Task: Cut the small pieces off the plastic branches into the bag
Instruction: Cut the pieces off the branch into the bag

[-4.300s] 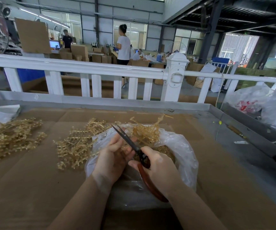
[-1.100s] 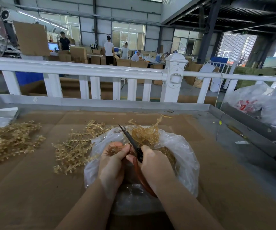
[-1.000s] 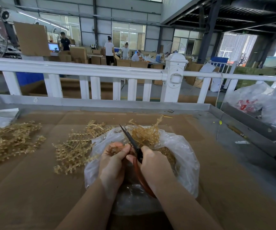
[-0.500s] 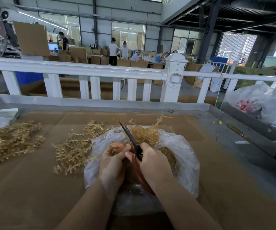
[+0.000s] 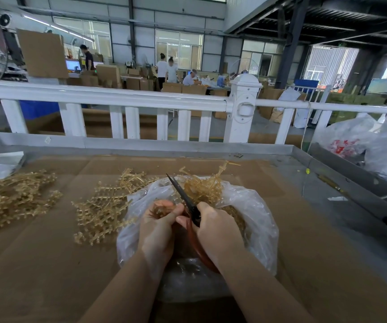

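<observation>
A clear plastic bag lies open on the cardboard-covered table, with small golden pieces inside. My right hand grips red-handled scissors, their dark blades closed and pointing up and to the left. My left hand holds a golden plastic branch over the bag mouth, right beside the blades. More golden branches rest on the bag's far rim.
A pile of golden branches lies left of the bag, and another pile sits at the far left. A white fence runs behind the table. Filled plastic bags stand at the right.
The scissor blades, open 4.3 s ago, are closed now. My hands have drawn closer together over the bag and hardly moved in the last second.
</observation>
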The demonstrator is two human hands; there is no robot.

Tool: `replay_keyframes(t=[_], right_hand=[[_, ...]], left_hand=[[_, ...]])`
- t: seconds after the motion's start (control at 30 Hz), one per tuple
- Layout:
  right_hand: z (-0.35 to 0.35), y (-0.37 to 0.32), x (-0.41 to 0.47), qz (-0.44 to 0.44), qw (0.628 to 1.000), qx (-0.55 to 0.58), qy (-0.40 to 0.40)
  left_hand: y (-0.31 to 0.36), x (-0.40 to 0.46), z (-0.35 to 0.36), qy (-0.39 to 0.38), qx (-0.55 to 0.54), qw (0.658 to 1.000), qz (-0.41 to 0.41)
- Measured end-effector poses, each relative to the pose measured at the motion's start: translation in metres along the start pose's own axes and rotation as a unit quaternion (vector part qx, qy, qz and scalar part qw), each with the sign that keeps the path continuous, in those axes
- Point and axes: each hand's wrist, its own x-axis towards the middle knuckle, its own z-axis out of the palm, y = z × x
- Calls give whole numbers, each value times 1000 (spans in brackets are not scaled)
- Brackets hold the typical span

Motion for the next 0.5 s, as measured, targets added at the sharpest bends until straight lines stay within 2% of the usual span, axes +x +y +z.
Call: replay_keyframes(t=[0.17, 0.5], right_hand=[[0, 4, -4, -19, 999, -5, 26], [-3, 4, -2, 3, 1000, 12, 3]], left_hand=[[-1, -1, 2, 14, 26, 999, 26], [-4, 0, 4, 18, 36, 999, 36]])
